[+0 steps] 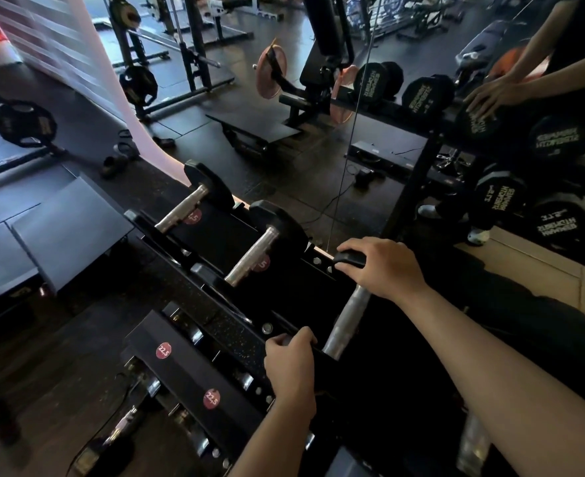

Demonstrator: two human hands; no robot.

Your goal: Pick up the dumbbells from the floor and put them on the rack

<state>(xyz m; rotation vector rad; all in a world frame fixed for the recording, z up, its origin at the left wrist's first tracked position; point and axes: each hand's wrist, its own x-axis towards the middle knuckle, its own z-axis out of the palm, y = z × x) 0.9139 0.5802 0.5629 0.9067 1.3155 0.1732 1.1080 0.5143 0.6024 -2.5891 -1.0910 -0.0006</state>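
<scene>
Dumbbell (347,321) lies on rack (249,333) top tier. R hand (382,265) cups far head at 12 o'clock; L hand (292,364) curled, apparently gripping near head.

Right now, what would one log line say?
step: racking dumbbell | right hand: on far end | left hand: on near end | rack: top shelf

dumbbell (347,318) near head: hidden by dark | left hand (291,366) grip: unclear, perhaps closed
</scene>
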